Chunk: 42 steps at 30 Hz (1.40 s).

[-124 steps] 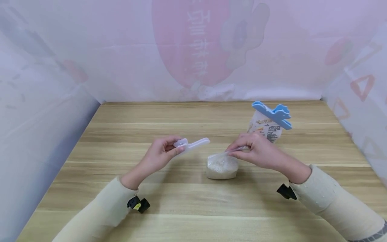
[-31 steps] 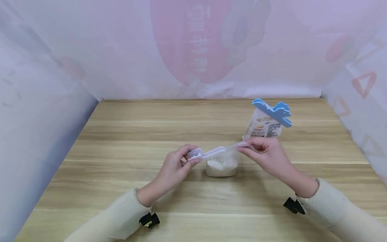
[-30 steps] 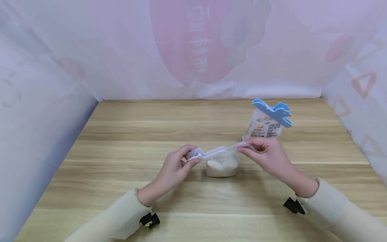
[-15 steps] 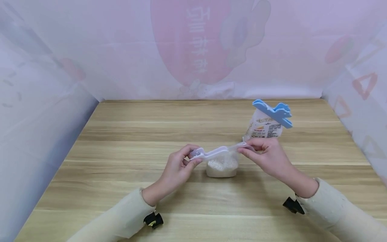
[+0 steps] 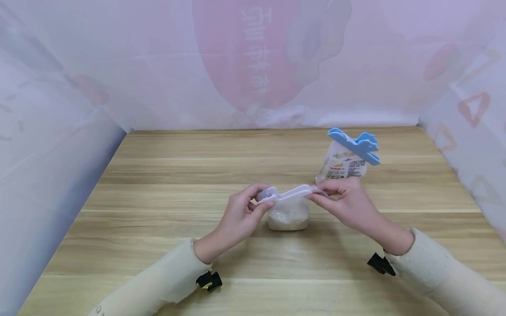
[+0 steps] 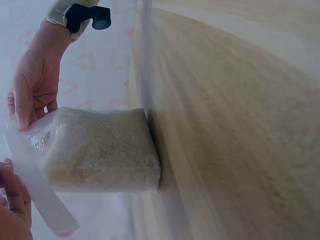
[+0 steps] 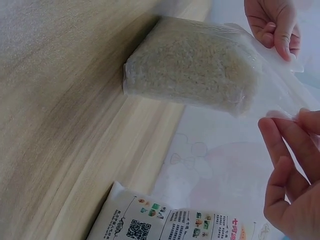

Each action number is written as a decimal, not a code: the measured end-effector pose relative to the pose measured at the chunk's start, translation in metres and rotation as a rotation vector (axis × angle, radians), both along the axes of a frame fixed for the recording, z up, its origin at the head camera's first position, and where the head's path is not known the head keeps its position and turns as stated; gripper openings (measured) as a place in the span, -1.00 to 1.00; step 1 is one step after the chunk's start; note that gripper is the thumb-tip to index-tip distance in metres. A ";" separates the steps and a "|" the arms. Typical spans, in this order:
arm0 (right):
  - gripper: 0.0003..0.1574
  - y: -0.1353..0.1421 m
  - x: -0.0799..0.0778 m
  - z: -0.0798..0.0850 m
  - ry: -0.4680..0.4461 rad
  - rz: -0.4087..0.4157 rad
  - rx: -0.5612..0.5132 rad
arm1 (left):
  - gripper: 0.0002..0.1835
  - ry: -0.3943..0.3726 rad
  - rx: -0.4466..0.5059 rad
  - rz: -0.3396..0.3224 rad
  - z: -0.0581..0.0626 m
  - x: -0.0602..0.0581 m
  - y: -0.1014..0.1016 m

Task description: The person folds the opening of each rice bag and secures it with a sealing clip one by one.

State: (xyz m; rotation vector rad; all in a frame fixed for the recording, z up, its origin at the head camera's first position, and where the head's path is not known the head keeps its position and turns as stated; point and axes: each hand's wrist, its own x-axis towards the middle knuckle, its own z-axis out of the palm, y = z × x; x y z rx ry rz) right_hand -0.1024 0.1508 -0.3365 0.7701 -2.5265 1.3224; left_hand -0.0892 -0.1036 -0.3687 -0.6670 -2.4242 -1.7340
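Note:
A clear plastic bag of rice (image 5: 287,218) stands upright on the wooden table, its grains plain in the left wrist view and the right wrist view. Between thumb and fingers, my left hand (image 5: 241,215) grips a pale lilac bag clip (image 5: 294,192) by its handle end. The clip's long bar lies across the bag's gathered top; whether its jaws are fully closed on the plastic, I cannot tell. My right hand (image 5: 348,204) pinches the right end of the bag's top, right by the clip's tip. In the right wrist view its fingers (image 7: 282,137) are curled at the plastic.
Behind my right hand stands a printed white packet (image 5: 341,164) with a large blue clip (image 5: 353,146) across its top. Pale printed sheets (image 5: 158,66) wall off the back and both sides of the wooden table (image 5: 178,162).
My left hand has brought the lilac clip rightward, from apart from the bag to along its top, up to my right fingers. The right hand has spread the bag's top and kept its pinch.

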 end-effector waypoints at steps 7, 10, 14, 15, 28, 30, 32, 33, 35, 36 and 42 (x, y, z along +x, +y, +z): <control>-0.90 -0.001 0.000 0.004 -0.064 0.002 0.015 | -0.75 0.028 0.021 -0.016 0.004 -0.002 0.009; -0.93 -0.001 0.001 0.006 -0.102 0.001 0.003 | -0.74 0.039 0.024 -0.018 0.004 -0.003 0.012; -0.94 0.000 0.001 0.007 -0.142 0.015 -0.018 | -0.74 0.045 0.022 -0.015 0.005 -0.003 0.014; -0.94 0.000 0.000 0.007 -0.152 0.020 -0.021 | -0.74 0.046 0.021 -0.014 0.005 -0.003 0.014; -0.96 0.004 -0.004 0.008 -0.213 0.045 0.017 | -0.74 0.063 0.009 -0.017 0.009 -0.004 0.017; -0.95 0.003 -0.003 0.009 -0.221 0.042 0.016 | -0.74 0.091 0.003 -0.035 0.012 -0.005 0.019; -0.89 0.002 -0.002 0.010 -0.229 0.041 0.016 | -0.75 0.119 -0.003 -0.055 0.015 -0.006 0.021; -0.88 0.002 -0.002 0.011 -0.234 0.038 0.018 | -0.74 0.131 -0.009 -0.063 0.017 -0.007 0.021; -0.87 0.002 -0.001 0.012 -0.242 0.035 0.014 | -0.75 0.140 -0.015 -0.075 0.019 -0.008 0.021; -0.87 0.002 0.000 0.011 -0.243 0.035 0.014 | -0.75 0.137 -0.015 -0.078 0.019 -0.009 0.021; -0.88 0.003 -0.001 0.007 -0.192 0.044 0.013 | -0.75 0.109 -0.006 -0.085 0.018 -0.008 0.020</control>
